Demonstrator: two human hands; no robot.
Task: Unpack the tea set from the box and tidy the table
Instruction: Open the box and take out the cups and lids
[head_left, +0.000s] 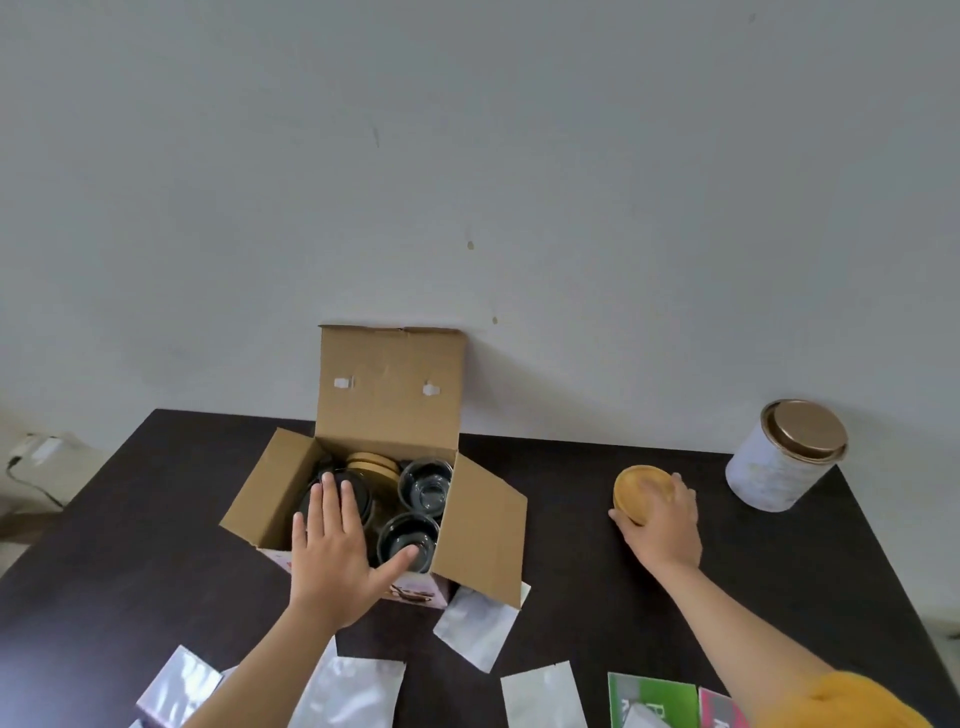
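Box (374, 467), centre frame: open, glass cups (423, 486) inside; fragile, slippery, grip by rims
Left hand (332, 561): spread wide over box, empty
Right hand (662, 525), right of frame: holds wooden disc (641, 491), prob. a light, stiff lid, by its edge

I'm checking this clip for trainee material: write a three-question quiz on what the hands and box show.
1. True or false: the cardboard box is already empty.
2. Which hand holds the round wooden lid?
3. The left hand is: A) gripping a foil pouch B) spread open over the box C) on the tin

Key: 1 false, glass cups remain inside. 2 the right hand. 3 B.
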